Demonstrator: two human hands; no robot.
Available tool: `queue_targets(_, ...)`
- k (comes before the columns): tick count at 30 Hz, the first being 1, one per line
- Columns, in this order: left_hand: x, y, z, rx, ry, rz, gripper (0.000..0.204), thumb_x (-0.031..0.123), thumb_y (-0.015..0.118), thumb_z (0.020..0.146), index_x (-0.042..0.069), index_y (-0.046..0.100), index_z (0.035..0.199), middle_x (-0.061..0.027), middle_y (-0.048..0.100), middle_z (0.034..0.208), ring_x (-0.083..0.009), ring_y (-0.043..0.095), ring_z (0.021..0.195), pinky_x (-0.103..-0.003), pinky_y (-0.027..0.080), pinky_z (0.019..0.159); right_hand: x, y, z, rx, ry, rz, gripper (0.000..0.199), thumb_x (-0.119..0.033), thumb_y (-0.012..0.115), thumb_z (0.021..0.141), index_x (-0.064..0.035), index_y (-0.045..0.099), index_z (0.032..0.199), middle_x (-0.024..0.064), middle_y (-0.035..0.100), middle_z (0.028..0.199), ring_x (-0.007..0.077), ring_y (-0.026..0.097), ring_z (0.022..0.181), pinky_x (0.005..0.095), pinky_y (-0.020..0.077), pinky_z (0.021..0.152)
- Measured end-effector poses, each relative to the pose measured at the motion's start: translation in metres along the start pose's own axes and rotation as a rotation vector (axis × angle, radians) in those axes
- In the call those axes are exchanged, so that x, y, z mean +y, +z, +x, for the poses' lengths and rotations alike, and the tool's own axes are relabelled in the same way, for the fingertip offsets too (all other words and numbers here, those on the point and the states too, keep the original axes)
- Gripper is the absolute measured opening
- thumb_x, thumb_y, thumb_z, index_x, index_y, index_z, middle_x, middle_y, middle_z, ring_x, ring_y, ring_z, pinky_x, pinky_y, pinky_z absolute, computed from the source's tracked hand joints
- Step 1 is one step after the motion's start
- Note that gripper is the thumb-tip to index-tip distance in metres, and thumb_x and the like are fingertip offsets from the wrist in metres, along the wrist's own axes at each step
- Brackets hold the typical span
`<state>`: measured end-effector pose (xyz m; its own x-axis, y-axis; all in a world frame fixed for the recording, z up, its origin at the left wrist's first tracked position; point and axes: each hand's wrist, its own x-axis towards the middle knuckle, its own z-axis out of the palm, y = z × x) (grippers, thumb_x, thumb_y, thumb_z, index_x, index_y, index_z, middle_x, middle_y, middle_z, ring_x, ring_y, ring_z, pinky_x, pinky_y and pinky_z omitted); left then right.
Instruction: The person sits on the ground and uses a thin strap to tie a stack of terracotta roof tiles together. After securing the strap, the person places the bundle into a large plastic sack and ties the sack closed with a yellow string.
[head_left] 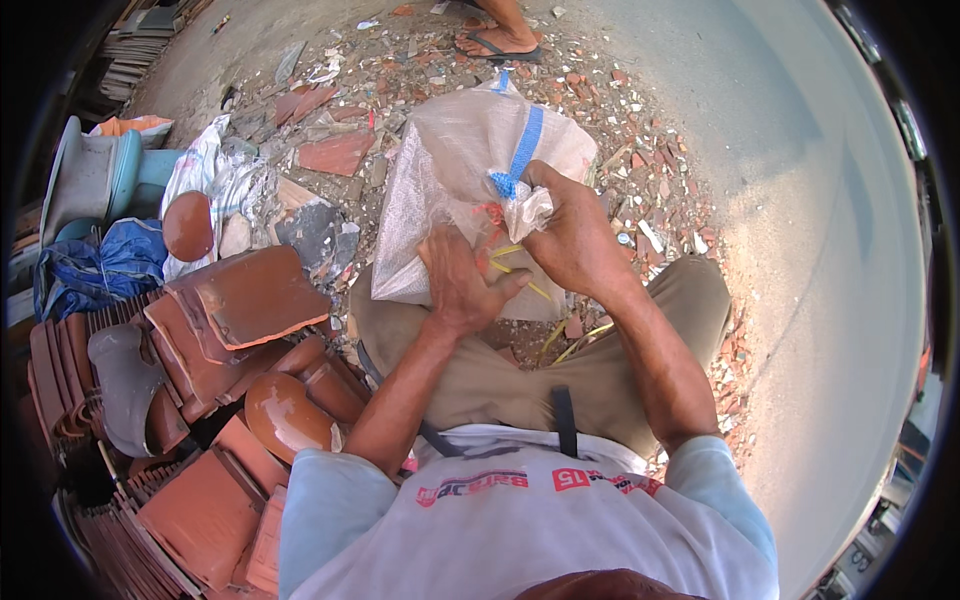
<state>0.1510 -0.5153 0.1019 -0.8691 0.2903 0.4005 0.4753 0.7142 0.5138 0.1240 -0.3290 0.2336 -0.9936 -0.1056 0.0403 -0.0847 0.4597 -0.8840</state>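
A whitish translucent woven sack [440, 150] lies over the rubble in front of my crossed legs, with a blue band [527, 140] across it. My right hand [575, 235] is closed on a bunched corner of the sack, next to a blue knot-like tuft [503, 184]. Against the sack's near side rests my left hand [462, 285], its thumb spread away from the other fingers; some fingertips are hidden in the sack's folds. Yellow strips [507, 251] show between my hands, beside red marks on the sack.
Terracotta roof tiles [255, 295] are piled at my left, with a grey curved tile [125, 385] among them. Behind them are a blue tarp bundle [105, 262] and a grey-teal pedestal [90, 185]. Another person's sandalled foot [500, 42] stands ahead. Grey pavement [820, 250] runs along the right.
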Motion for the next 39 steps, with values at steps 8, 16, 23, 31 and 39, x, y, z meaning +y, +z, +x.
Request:
queue_targets(8, -0.009, -0.006, 0.001, 0.032, 0.007, -0.227, 0.118, 0.073, 0.065, 0.085, -0.014, 0.025, 0.155, -0.0317, 0.049, 0.134, -0.0423, 0.047, 0.119, -0.056, 0.03, 0.103, -0.055, -0.044, 0.013, -0.205, 0.08, -0.58, 0.04, -0.009, 0.07, 0.084, -0.0023, 0.068, 0.124, 0.0275, 0.073, 0.101, 0.0414, 0.072, 0.097, 0.0499, 0.0535, 0.087)
queue_targets(16, 0.019, -0.014, 0.008, -0.177, -0.077, -0.087, 0.146, 0.078, 0.082, 0.058, -0.011, 0.022, 0.157, -0.0291, 0.047, 0.138, -0.0406, 0.044, 0.128, -0.057, 0.029, 0.107, -0.072, -0.034, 0.024, -0.363, 0.079, -0.671, 0.036, -0.022, 0.062, 0.098, 0.0034, 0.064, 0.124, 0.0303, 0.071, 0.102, 0.0468, 0.068, 0.102, 0.0538, 0.053, 0.089)
queue_targets(23, 0.006, 0.03, 0.028, -0.056, -0.101, -0.001, 0.099, 0.063, 0.082, 0.066, 0.014, 0.051, 0.146, -0.0164, 0.047, 0.144, -0.0406, 0.034, 0.14, -0.06, 0.025, 0.113, -0.042, 0.017, -0.002, -0.235, 0.098, -0.321, 0.039, -0.024, 0.06, 0.099, 0.0106, 0.052, 0.116, 0.0386, 0.067, 0.098, 0.0559, 0.065, 0.1, 0.0584, 0.0498, 0.085)
queue_targets(31, 0.009, 0.006, 0.042, 0.092, -0.035, -0.262, 0.073, 0.039, 0.086, 0.07, 0.011, 0.059, 0.132, -0.0109, 0.051, 0.127, -0.0345, 0.05, 0.123, -0.05, 0.038, 0.099, -0.04, 0.01, -0.022, -0.118, 0.147, -0.107, 0.051, -0.035, 0.058, 0.104, 0.0113, 0.05, 0.124, 0.0336, 0.069, 0.096, 0.0451, 0.072, 0.094, 0.0512, 0.0538, 0.083)
queue_targets(39, -0.012, 0.005, 0.055, 0.133, 0.264, -0.298, 0.048, 0.034, 0.078, 0.083, 0.005, 0.066, 0.119, -0.0174, 0.063, 0.135, -0.0398, 0.065, 0.102, -0.05, 0.05, 0.088, -0.053, -0.012, -0.034, -0.28, 0.174, -0.399, 0.062, -0.034, 0.066, 0.1, 0.0037, 0.046, 0.145, 0.0281, 0.071, 0.09, 0.0385, 0.075, 0.091, 0.0479, 0.0561, 0.08)
